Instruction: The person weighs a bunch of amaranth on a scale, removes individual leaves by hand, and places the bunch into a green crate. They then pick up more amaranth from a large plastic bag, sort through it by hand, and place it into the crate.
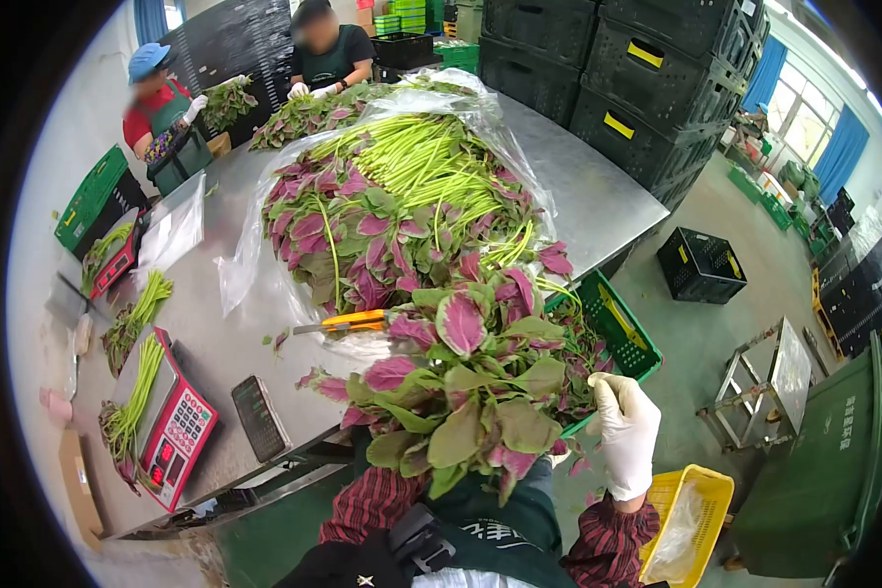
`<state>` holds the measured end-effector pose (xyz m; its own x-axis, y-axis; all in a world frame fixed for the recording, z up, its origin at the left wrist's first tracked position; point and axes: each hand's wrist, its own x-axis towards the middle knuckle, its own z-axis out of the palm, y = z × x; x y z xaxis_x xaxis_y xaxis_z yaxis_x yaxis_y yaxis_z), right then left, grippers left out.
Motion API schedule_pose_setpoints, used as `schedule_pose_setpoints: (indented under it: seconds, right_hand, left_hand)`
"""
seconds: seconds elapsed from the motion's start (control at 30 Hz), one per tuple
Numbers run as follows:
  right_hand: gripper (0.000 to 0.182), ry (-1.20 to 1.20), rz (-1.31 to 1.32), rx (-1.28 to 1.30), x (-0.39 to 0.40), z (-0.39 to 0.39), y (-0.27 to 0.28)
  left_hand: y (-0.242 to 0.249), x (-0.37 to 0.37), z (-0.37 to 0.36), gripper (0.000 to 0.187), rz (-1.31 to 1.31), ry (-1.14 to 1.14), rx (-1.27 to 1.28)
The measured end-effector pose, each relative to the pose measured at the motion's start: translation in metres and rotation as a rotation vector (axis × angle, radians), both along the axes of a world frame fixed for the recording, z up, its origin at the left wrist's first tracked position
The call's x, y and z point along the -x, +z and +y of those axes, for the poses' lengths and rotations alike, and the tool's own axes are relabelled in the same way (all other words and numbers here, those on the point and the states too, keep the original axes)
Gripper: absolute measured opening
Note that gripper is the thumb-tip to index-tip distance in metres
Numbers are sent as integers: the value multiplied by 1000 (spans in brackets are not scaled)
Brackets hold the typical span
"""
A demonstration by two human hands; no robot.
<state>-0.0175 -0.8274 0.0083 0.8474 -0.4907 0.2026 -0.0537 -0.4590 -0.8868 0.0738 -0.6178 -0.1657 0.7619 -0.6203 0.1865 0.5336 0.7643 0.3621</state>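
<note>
In front of my chest a large bunch of red-and-green amaranth is held up at the table's near edge, leaves toward me. My left sleeve runs up beneath it; my left hand is hidden behind the leaves, and the raised bunch rests in its grip. Just right of the bunch, my gloved right hand is raised with thumb and fingers pinched together. Whatever is between the fingertips is too small to name. Behind the bunch lies an orange-handled knife, beside a big pile of amaranth on clear plastic.
A green crate with loose leaves is by the table edge. On the steel table are a red scale bearing amaranth, a phone and another scale. Two people work across the table. A yellow basket stands low right.
</note>
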Motion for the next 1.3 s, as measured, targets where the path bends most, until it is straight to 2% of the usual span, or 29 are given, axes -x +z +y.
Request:
schedule_pose_setpoints:
  seconds: [0.27, 0.33, 0.47, 0.63, 0.7, 0.73, 0.8, 0.87, 0.93, 0.97, 1.0, 1.07, 1.13, 1.2, 1.27, 1.3]
  right_hand:
    - [18, -20, 38, -7, 0, 1, -2]
    - [18, -8, -27, 118, 0, -2, -8]
    - [17, -15, -101, 210, -2, 1, -6]
    - [15, -59, -21, 124, 11, 5, -6]
    - [13, -55, 45, 75, 24, 15, 2]
    - [15, 65, 5, 423, 31, 12, -9]
    - [19, 233, -53, 453, 36, 22, -26]
    - [29, 295, 269, 442, 45, 42, -47]
    - [39, 368, 85, 619, 50, 49, -111]
    - [46, 371, 157, 719, 48, 50, -124]
    - [58, 277, 291, 816, 50, 47, -140]
    - [79, 88, 349, 840, 46, 33, -155]
    - [92, 19, 471, 907, 48, 17, -183]
    - [85, 13, 456, 1019, 58, 10, -191]
    - [80, 24, 477, 1021, 70, 5, -197]
    - [85, 58, 489, 1004, 73, 1, -199]
  left_hand:
    - [-2, -22, -14, 34, -17, -38, 15]
    - [-4, -24, -20, 34, -14, -57, 20]
    - [-10, -26, -30, 36, 6, -88, 42]
    - [-19, -41, -42, 37, 13, -113, 78]
    - [-38, -49, -55, 38, 28, -121, 96]
    - [-52, -54, -64, 38, 35, -124, 106]
    - [-85, -63, -80, 39, 49, -138, 123]
    - [-147, -66, -102, 40, 72, -131, 133]
    - [-240, -67, -131, 41, 89, -70, 110]
    - [-245, -45, -127, 40, 59, 142, -89]
    - [-237, -17, -119, 40, 28, 361, -291]
    - [-148, 0, -150, 38, -631, 385, -929]
    - [-109, 28, -167, 37, 289, 68, -1087]
    - [-53, 44, -159, 33, 391, 27, -1028]
    - [-88, 55, -173, 31, 442, 4, -1020]
    - [-100, 58, -177, 29, 493, -16, -1019]
